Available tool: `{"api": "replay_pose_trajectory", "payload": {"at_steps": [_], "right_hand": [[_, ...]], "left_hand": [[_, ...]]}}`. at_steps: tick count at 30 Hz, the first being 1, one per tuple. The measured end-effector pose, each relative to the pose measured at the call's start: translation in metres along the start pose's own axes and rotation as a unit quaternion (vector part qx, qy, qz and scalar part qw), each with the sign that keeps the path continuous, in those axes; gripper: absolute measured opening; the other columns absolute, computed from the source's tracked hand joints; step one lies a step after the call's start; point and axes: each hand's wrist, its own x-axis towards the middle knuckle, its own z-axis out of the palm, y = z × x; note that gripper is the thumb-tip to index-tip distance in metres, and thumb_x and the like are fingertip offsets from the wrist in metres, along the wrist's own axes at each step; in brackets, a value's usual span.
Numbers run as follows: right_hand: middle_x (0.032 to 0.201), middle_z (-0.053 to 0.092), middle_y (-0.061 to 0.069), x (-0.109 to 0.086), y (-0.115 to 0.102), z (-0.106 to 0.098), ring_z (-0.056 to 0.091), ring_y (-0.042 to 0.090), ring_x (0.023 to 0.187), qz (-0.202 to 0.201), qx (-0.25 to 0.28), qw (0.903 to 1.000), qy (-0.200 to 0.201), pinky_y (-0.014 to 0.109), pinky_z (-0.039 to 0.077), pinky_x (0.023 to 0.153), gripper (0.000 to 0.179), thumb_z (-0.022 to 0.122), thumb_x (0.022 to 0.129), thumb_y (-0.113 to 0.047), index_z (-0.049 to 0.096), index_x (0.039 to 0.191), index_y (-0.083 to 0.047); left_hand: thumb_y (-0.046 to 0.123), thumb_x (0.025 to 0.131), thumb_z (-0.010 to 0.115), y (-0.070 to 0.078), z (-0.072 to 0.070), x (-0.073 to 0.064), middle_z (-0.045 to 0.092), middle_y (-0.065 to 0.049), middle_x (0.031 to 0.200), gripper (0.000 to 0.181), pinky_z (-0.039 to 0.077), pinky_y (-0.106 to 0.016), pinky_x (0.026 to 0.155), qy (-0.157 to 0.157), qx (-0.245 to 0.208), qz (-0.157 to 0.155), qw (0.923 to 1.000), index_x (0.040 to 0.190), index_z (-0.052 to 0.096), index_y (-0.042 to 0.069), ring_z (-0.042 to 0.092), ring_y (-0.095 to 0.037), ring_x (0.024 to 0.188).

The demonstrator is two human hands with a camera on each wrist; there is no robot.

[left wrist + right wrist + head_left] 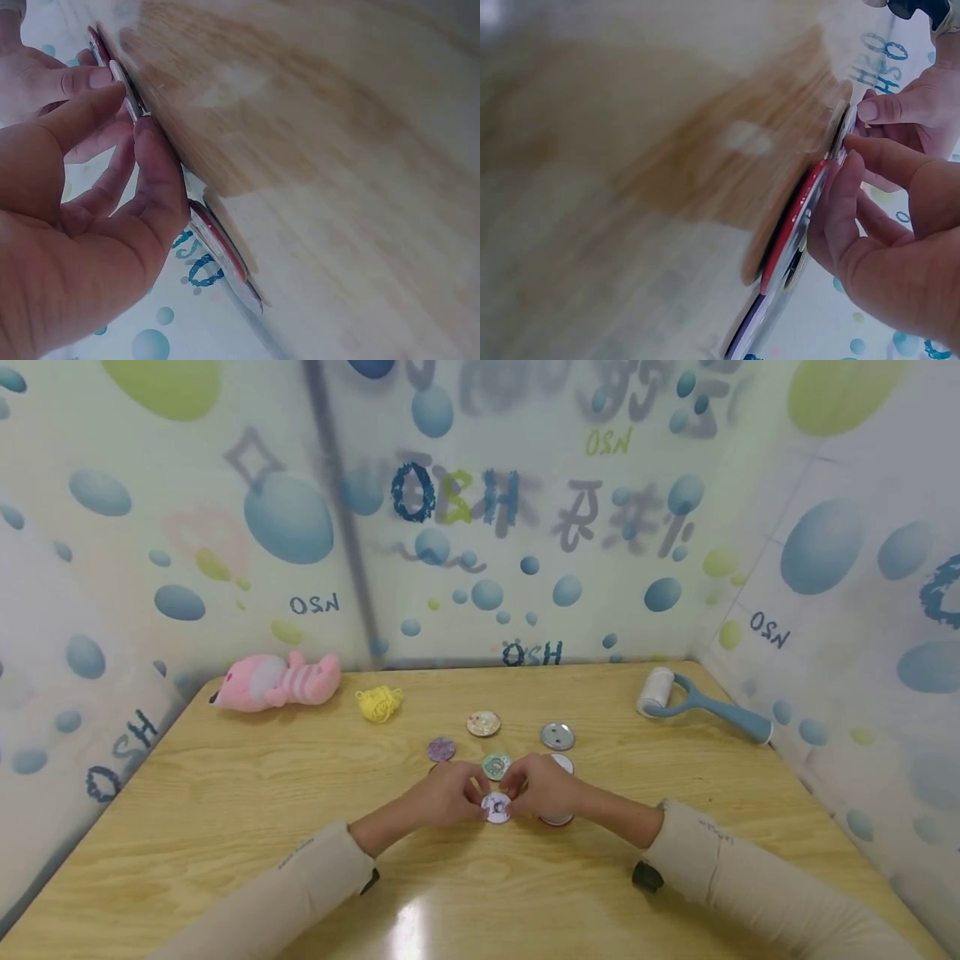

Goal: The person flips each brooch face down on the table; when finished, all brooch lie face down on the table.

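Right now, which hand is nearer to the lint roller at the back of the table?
Right. The right hand is at mid-table, on the same side as the lint roller; the left hand sits farther over, both pinching a small badge.

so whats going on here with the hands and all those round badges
A person sits at a wooden table and pinches one small round badge between the fingertips of both the left hand and the right hand. More badges lie just behind, among them a green one and a silver one. Farther back lie a pink plush toy, a bundle of yellow yarn and a blue-handled roller, none being touched.
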Motion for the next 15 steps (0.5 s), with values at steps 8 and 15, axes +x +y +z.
{"api": "replay_pose_trajectory", "payload": {"at_steps": [8,15], "right_hand": [[0.076,0.065,0.0,-0.0005,-0.0032,-0.0008,0.057,0.008,0.055,0.003,0.002,1.0,-0.008,0.025,0.051,0.051,0.015,0.076,0.076,0.004,0.069,0.089,-0.001],[0.074,0.064,0.001,-0.0005,-0.0038,-0.0004,0.054,0.008,0.054,0.009,0.008,0.9998,-0.016,0.022,0.047,0.049,0.013,0.076,0.077,0.004,0.069,0.085,-0.001]], "left_hand": [[0.006,0.074,0.082,-0.0013,-0.0011,0.0023,0.069,0.002,0.072,0.019,0.048,-0.019,0.061,0.006,0.005,0.019,0.9998,0.084,0.066,0.007,0.059,-0.003,0.067],[0.004,0.075,0.082,-0.0011,0.0,0.0024,0.065,0.005,0.072,0.017,0.047,-0.021,0.062,-0.003,-0.027,-0.012,0.9996,0.083,0.067,0.007,0.057,-0.006,0.067]]}}
